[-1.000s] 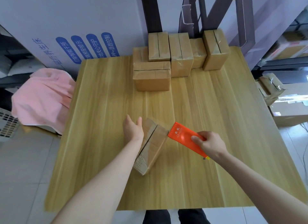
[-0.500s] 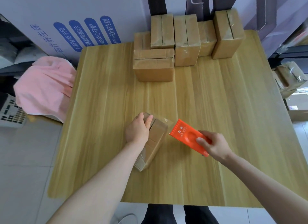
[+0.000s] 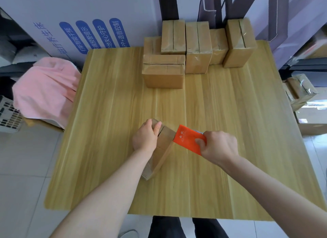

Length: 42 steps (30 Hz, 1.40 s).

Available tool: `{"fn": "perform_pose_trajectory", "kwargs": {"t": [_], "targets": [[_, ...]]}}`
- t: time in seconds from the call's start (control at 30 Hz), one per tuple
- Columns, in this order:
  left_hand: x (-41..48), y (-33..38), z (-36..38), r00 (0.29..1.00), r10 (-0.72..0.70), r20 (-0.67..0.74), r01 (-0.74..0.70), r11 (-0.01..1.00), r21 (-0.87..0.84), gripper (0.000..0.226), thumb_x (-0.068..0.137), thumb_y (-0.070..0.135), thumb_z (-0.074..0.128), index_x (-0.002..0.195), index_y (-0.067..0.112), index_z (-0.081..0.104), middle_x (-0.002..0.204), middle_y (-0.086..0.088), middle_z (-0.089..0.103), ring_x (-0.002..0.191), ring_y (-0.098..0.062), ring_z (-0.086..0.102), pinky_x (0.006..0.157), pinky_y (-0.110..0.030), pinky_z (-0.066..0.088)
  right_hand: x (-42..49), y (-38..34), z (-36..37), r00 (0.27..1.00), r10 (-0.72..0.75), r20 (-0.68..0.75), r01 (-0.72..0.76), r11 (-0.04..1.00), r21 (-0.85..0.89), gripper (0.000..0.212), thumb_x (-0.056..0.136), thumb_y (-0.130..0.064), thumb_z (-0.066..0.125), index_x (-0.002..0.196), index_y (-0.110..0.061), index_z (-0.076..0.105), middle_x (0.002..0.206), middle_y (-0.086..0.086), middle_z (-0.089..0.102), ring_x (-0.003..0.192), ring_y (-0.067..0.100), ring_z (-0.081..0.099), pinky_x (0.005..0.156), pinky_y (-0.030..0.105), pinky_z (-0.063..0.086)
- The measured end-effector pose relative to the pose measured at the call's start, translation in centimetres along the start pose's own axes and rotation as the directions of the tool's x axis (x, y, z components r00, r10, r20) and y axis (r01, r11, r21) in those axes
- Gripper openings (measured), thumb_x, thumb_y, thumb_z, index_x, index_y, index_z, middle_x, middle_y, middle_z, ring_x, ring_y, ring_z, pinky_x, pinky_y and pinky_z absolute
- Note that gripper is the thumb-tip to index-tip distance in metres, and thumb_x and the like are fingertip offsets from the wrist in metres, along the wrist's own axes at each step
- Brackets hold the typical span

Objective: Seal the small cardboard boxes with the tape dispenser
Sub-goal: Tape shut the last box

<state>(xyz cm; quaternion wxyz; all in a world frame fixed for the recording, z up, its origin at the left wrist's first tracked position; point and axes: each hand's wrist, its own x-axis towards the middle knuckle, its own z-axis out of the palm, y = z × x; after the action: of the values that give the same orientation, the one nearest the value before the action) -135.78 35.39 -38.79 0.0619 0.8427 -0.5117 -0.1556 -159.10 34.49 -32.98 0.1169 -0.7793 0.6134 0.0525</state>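
Rumpled pink cloth (image 3: 46,89) far left; then left hand (image 3: 145,138), fingers curled over the far end of an oblong cardboard box (image 3: 163,149) aslant on the wood-grain table (image 3: 230,113). Flat orange dispenser (image 3: 187,140) against its right edge, gripped by right hand (image 3: 219,147) fingers.

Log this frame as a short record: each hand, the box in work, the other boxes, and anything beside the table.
left hand: grips the far end of the small box, thumb on top
right hand: grips the orange tape dispenser
dispenser position: front edge at the small box's right side
small box position: lies slantwise on the wooden table, towards its near edge
other boxes: clustered at the table's far edge
beside table: pink cloth, to the left
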Motion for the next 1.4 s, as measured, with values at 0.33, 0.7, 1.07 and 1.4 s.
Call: {"fn": "perform_pose_trajectory", "kwargs": {"t": [0.33, 0.7, 1.07, 1.4], "targets": [[-0.3, -0.1, 0.1, 0.997, 0.056, -0.054, -0.060, 0.996, -0.066, 0.049, 0.096, 0.059, 0.027, 0.102, 0.018, 0.053, 0.095, -0.002, 0.065, 0.083, -0.030, 0.062, 0.060, -0.031, 0.036, 1.2, -3.0, -3.2, 0.993, 0.097, 0.071, -0.089, 0.990, -0.107, 0.040, 0.089, -0.044, 0.043, 0.060, -0.018, 0.044, 0.058, -0.003, 0.049, 0.051, 0.019, 0.043, 0.045, 0.023, 0.020], [-0.1, 0.1, 0.6, 0.997, -0.032, -0.076, 0.025, 0.995, -0.093, 0.052, 0.094, 0.063, 0.025, 0.104, 0.020, 0.054, 0.087, -0.001, 0.066, 0.070, -0.026, 0.055, 0.057, -0.031, 0.037, -0.8, 1.5, -0.2, 0.934, 0.328, 0.141, -0.333, 0.943, 0.014, 0.039, 0.089, -0.051, 0.045, 0.075, -0.018, 0.060, 0.062, -0.003, 0.059, 0.060, 0.022, 0.059, 0.052, 0.024, 0.039], [-3.2, 4.5, -0.1, 0.732, -0.517, 0.443, 0.542, 0.050, -0.839, 0.038, 0.096, 0.036, 0.051, 0.126, 0.012, 0.055, 0.120, -0.008, 0.063, 0.095, -0.027, 0.061, 0.083, -0.032, 0.047, -1.6, -2.5, -3.0, 0.892, 0.452, 0.010, -0.299, 0.573, 0.764, 0.049, 0.091, -0.044, 0.052, 0.067, -0.002, 0.057, 0.055, 0.004, 0.051, 0.049, 0.028, 0.057, 0.050, 0.035, 0.045], [-6.6, 2.3, 0.5, 0.929, -0.369, -0.031, 0.206, 0.586, -0.784, 0.046, 0.087, 0.030, 0.068, 0.126, 0.010, 0.053, 0.124, -0.004, 0.056, 0.117, -0.022, 0.051, 0.096, -0.030, 0.042, -2.7, -6.3, -1.6, 0.854, 0.510, 0.099, -0.186, 0.124, 0.975, 0.044, 0.096, -0.032, 0.058, 0.057, -0.011, 0.054, 0.035, -0.012, 0.052, 0.027, 0.001, 0.046, 0.029, 0.010, 0.031]]}}
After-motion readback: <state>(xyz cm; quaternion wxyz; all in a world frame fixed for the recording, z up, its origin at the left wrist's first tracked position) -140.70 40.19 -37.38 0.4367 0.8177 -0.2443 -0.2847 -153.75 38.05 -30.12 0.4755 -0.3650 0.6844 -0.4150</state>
